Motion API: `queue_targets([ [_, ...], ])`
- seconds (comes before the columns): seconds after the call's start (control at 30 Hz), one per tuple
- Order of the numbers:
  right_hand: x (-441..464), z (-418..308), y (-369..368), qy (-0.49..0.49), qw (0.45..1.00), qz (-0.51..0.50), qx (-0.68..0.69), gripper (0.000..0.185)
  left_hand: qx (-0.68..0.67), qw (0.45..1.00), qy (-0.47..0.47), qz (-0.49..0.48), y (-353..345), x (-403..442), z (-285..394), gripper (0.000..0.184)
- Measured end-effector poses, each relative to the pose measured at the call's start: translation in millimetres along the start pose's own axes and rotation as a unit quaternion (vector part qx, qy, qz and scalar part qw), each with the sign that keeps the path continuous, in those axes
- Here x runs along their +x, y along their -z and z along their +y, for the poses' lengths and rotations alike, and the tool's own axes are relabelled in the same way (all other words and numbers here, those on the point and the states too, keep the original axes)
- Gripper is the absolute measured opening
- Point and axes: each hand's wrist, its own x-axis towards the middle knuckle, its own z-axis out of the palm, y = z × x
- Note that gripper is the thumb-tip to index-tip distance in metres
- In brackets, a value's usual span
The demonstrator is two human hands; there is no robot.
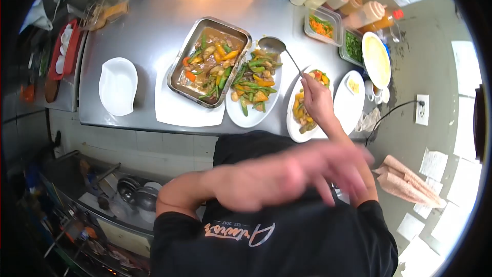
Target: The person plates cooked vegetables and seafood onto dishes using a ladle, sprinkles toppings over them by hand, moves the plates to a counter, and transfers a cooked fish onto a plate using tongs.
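My right hand (316,98) grips the handle of a metal ladle (272,45), its bowl over the top of an oval plate (247,118) of stir-fried vegetables (254,83). Left of that, a steel pan (180,88) of meat and vegetables in brown sauce (209,65) rests on a white square plate (165,114). Under my right wrist is another oval plate (293,129) with vegetables (306,114). My left hand (312,170), smeared by motion, passes before my chest near the right forearm; its fingers look stretched out and nothing shows in it.
A white wavy dish (118,86) stands at the left. Sauce bottles (335,0), a tub of shredded carrot (323,26) and a tub of chopped greens (353,46) line the back right. A white plate (348,103) and a yellow-centred plate (376,61) stand at right.
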Motion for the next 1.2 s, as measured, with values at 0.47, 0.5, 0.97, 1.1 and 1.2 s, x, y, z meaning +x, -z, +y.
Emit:
queue_targets([
  [0.47,-22,1,1,0.027,0.999,0.01,-0.032,0.021,0.696,0.659,-0.008,0.284,57,-43,46,0.057],
  [0.5,-21,-2,5,0.037,0.998,0.022,-0.037,0.021,0.747,0.5,-0.001,0.438,91,-61,35,0.045],
  [0.97,14,0,60,-0.178,0.927,-0.067,0.325,0.034,0.576,0.563,0.114,0.582,250,-189,38,0.039],
  [1.1,8,8,53,-0.028,0.995,-0.01,0.1,0.028,0.548,0.592,0.079,0.586,262,-209,27,0.033],
  [1.2,3,14,43,0.082,0.994,-0.003,-0.077,0.025,0.526,0.599,0.038,0.602,256,-209,14,0.031],
])
